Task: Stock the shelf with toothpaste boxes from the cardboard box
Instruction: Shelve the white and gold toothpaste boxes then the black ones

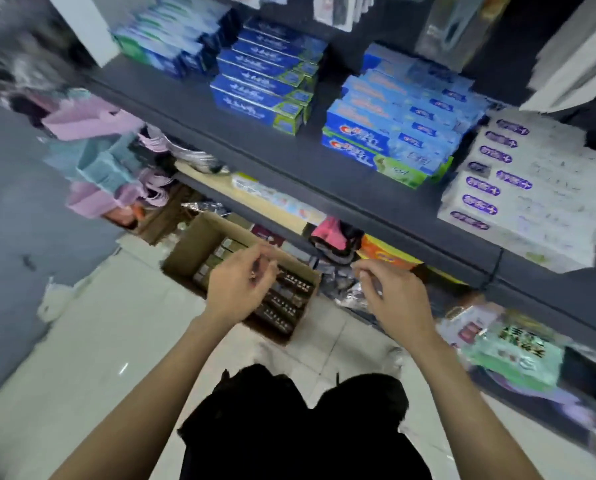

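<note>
An open cardboard box stands on the floor under the shelf, holding rows of dark toothpaste boxes. My left hand hovers over the box, fingers loosely curled, with nothing in it. My right hand hangs to the right of the box, also loosely curled and holding nothing. Above, the dark shelf carries stacks of blue toothpaste boxes, light-blue ones and white ones with purple labels. The view is motion-blurred.
Pink and blue packets hang at the left. Lower shelves hold an orange pack, pink cloth and green packets. The tiled floor spreads to the left. My dark shorts fill the bottom centre.
</note>
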`<state>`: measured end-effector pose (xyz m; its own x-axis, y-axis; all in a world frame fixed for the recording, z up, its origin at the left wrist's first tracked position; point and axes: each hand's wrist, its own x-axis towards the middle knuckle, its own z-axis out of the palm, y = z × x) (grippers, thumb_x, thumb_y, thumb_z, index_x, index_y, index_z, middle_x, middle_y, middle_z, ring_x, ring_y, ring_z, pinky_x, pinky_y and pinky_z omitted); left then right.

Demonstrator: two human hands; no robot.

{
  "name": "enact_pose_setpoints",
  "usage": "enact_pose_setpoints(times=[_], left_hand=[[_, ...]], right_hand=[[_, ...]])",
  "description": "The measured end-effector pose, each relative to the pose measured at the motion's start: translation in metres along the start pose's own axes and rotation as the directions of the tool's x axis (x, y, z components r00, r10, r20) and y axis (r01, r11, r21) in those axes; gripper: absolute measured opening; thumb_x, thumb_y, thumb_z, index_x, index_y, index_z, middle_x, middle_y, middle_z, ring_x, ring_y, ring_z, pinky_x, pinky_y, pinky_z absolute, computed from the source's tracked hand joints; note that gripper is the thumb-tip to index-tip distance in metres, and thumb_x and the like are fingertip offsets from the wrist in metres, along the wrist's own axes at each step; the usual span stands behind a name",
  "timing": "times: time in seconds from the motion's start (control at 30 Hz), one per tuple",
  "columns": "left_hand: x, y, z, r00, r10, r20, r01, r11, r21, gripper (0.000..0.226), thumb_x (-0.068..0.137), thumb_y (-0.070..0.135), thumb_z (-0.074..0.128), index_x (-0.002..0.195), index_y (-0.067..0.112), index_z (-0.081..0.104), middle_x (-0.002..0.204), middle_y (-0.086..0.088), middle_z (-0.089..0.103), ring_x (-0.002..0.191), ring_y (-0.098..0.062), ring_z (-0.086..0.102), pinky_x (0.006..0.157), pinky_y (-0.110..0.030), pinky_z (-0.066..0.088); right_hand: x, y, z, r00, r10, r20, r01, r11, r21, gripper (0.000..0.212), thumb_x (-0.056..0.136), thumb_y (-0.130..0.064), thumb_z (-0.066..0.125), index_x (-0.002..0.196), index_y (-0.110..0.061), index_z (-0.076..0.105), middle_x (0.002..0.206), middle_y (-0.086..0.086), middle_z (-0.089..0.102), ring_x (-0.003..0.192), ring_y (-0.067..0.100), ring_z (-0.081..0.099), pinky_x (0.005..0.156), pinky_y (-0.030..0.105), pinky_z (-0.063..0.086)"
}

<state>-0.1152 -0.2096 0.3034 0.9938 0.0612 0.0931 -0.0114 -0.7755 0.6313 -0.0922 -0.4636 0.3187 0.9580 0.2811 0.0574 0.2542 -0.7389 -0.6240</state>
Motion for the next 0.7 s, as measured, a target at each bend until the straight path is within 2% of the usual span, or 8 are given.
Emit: enact_pose_setpoints(times=[0.03, 0.1, 0.17, 0.3, 0.4, 0.5, 0.6, 0.7], left_hand=[[0.001, -0.028, -0.013, 0.989, -0.065, 0.13, 0.055, 0.996, 0.076, 0.026, 0.086, 0.036, 0.051, 0.102, 0.02, 0.064, 0.082, 0.006, 0.066, 0.08, -0.018, 0.06, 0.07, -0.035, 0.051], [-0.001, -0.08, -0.032, 0.91, -0.225, 0.349, 0.15, 0.962, 0.229, 0.028, 0.084, 0.031, 0.058, 0.109, 0.02, 0.062, 0.096, 0.003, 0.069, 0.097, -0.02, 0.061, 0.081, -0.036, 0.051], [-0.007, -0.125, -0.043, 0.824, -0.34, 0.452, 0.206, 0.925, 0.32, 0.031, 0.086, 0.032, 0.058, 0.115, 0.023, 0.06, 0.109, 0.004, 0.067, 0.107, -0.02, 0.06, 0.088, -0.035, 0.05], [-0.01, -0.205, -0.038, 0.773, -0.441, 0.455, 0.265, 0.877, 0.4, 0.032, 0.088, 0.027, 0.053, 0.12, 0.026, 0.058, 0.115, 0.009, 0.063, 0.111, -0.015, 0.056, 0.091, -0.031, 0.047], [0.001, -0.262, -0.003, 0.782, -0.459, 0.421, 0.306, 0.872, 0.382, 0.035, 0.087, 0.022, 0.054, 0.121, 0.024, 0.058, 0.117, 0.007, 0.062, 0.111, -0.016, 0.056, 0.092, -0.03, 0.047], [0.022, -0.315, 0.051, 0.756, -0.489, 0.436, 0.361, 0.866, 0.345, 0.042, 0.085, 0.019, 0.056, 0.127, 0.023, 0.053, 0.123, 0.002, 0.058, 0.114, -0.02, 0.055, 0.092, -0.035, 0.049], [0.048, -0.362, 0.109, 0.732, -0.506, 0.456, 0.306, 0.842, 0.444, 0.056, 0.087, 0.029, 0.058, 0.139, 0.023, 0.039, 0.135, -0.005, 0.047, 0.123, -0.028, 0.048, 0.098, -0.041, 0.046], [0.072, -0.4, 0.156, 0.722, -0.527, 0.448, 0.218, 0.788, 0.576, 0.07, 0.088, 0.04, 0.058, 0.147, 0.022, 0.023, 0.143, -0.012, 0.039, 0.13, -0.033, 0.04, 0.109, -0.045, 0.03]], right_hand=[[0.006, -0.01, 0.026, 0.997, 0.046, 0.057, -0.047, 0.998, 0.027, 0.019, 0.091, -0.021, 0.05, 0.101, -0.021, 0.067, 0.09, -0.003, 0.072, 0.08, 0.019, 0.067, 0.066, 0.036, 0.054], [0.019, -0.028, 0.073, 0.967, 0.152, 0.206, -0.171, 0.983, 0.074, 0.017, 0.093, -0.019, 0.052, 0.102, -0.024, 0.066, 0.093, -0.002, 0.072, 0.081, 0.017, 0.066, 0.069, 0.038, 0.053], [0.032, -0.037, 0.118, 0.905, 0.221, 0.363, -0.263, 0.962, 0.07, 0.018, 0.095, -0.018, 0.052, 0.106, -0.023, 0.066, 0.099, -0.001, 0.071, 0.087, 0.017, 0.065, 0.075, 0.038, 0.052], [0.055, -0.037, 0.205, 0.806, 0.271, 0.527, -0.317, 0.948, -0.004, 0.024, 0.094, -0.017, 0.053, 0.116, -0.019, 0.062, 0.112, -0.002, 0.066, 0.102, 0.015, 0.063, 0.086, 0.033, 0.051], [0.075, -0.017, 0.276, 0.78, 0.273, 0.563, -0.3, 0.953, -0.046, 0.029, 0.092, -0.018, 0.056, 0.121, -0.022, 0.058, 0.122, -0.001, 0.06, 0.115, 0.016, 0.055, 0.093, 0.034, 0.048], [0.097, 0.014, 0.344, 0.786, 0.245, 0.568, -0.181, 0.969, -0.167, 0.037, 0.093, -0.024, 0.055, 0.129, -0.023, 0.051, 0.13, -0.003, 0.051, 0.122, 0.017, 0.046, 0.097, 0.031, 0.044], [0.122, 0.046, 0.409, 0.801, 0.219, 0.558, -0.08, 0.961, -0.263, 0.047, 0.093, -0.028, 0.056, 0.138, -0.021, 0.043, 0.141, -0.001, 0.04, 0.131, 0.018, 0.036, 0.103, 0.03, 0.039], [0.145, 0.069, 0.466, 0.786, 0.205, 0.583, -0.023, 0.952, -0.304, 0.056, 0.092, -0.032, 0.056, 0.143, -0.019, 0.036, 0.147, 0.005, 0.032, 0.135, 0.024, 0.031, 0.105, 0.035, 0.038]])
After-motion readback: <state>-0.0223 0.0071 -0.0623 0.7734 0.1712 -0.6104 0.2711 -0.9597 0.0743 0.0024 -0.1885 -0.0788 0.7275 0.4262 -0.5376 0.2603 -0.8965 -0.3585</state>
